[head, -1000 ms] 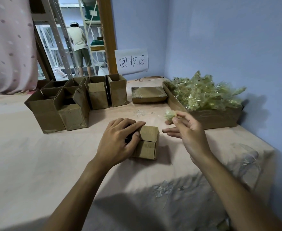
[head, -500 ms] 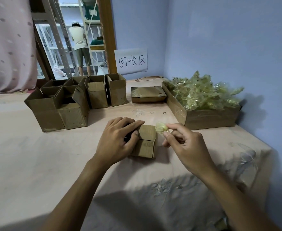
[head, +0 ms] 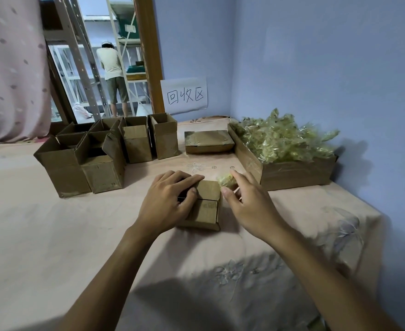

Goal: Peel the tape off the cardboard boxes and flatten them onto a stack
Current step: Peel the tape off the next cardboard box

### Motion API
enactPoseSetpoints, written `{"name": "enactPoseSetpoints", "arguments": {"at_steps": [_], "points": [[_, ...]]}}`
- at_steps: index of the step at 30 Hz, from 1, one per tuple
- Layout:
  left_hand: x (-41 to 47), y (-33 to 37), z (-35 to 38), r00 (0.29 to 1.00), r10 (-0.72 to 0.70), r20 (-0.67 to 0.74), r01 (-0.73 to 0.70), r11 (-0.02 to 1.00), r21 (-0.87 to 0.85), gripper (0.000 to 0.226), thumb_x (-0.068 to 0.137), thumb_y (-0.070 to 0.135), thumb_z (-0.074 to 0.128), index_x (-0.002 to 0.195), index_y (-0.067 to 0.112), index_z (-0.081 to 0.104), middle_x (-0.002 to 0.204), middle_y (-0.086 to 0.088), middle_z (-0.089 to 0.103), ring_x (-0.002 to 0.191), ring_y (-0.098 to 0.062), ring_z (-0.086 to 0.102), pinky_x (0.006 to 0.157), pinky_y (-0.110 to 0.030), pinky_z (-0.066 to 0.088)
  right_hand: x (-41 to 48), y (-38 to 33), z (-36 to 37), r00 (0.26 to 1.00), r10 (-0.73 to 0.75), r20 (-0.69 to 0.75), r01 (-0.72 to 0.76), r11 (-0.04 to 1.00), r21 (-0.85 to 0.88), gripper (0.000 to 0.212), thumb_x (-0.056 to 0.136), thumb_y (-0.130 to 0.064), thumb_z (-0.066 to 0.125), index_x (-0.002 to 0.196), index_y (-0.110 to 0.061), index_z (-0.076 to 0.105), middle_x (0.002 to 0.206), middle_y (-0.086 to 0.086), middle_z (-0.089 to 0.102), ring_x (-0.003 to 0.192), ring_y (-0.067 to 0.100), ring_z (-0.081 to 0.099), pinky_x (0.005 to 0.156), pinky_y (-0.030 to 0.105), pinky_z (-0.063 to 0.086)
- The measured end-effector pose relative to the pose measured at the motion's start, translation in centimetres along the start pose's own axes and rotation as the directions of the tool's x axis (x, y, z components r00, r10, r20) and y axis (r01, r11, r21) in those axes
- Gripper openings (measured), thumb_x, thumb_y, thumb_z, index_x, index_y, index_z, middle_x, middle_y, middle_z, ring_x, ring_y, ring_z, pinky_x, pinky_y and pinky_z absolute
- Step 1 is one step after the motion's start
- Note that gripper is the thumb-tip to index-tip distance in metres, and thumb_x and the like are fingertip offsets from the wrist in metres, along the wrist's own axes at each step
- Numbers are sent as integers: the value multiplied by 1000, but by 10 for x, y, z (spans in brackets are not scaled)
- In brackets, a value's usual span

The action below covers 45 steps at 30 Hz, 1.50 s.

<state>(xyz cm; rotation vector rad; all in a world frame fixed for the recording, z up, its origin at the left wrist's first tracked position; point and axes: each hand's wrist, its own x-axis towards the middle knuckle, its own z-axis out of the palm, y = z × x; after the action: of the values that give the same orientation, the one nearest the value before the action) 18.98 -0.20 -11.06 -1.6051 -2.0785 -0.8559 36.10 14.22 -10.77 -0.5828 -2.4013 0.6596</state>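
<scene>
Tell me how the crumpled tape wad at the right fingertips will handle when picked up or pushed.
The tape wad looks like thin, crinkled film, so probably very light and squashy. Likely sticky: it may cling to the right hand rather than drop. Its lumpy shape should not roll far.

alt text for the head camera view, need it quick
A person's left hand grips a small cardboard box on a cloth-covered table while the right hand holds a wad of tape beside it. Open boxes stand behind; a cardboard tray holds crumpled tape.
</scene>
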Motion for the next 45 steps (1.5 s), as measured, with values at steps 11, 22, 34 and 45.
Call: {"name": "enactPoseSetpoints", "arguments": {"at_steps": [11,22,34,45], "points": [[-1,-5,-4,994,-5,109,7,1000,-20,54,99,56,38,145,36,57,122,13,63,114,-10,51,99,-29,32,6,8,3,972,61,-225,12,952,306,50,94,-31,71,140,-36,51,114,-3,70,91,18,72,87,42,56],[2,-10,-17,947,89,308,-131,984,117,123,57,101,59,158,36,34,133,10,52,120,-11,44,104,-27,29,8,19,-48,933,163,-320,26,857,514,23,89,-46,75,106,-38,63,85,-3,68,61,20,69,66,46,58],[32,23,-18,959,91,267,-133,981,142,120,56,103,53,152,31,47,130,12,56,123,-13,48,106,-29,28,2,52,-107,888,130,-441,20,947,321,29,93,-26,74,120,-32,64,121,-2,68,81,18,72,75,35,60],[78,96,29,968,114,224,-145,981,126,124,52,102,45,153,29,46,129,6,58,117,-16,49,96,-26,27,10,93,-149,869,92,-486,-27,990,140,46,95,-20,66,140,-21,61,119,-3,57,84,21,66,90,48,56]]}}
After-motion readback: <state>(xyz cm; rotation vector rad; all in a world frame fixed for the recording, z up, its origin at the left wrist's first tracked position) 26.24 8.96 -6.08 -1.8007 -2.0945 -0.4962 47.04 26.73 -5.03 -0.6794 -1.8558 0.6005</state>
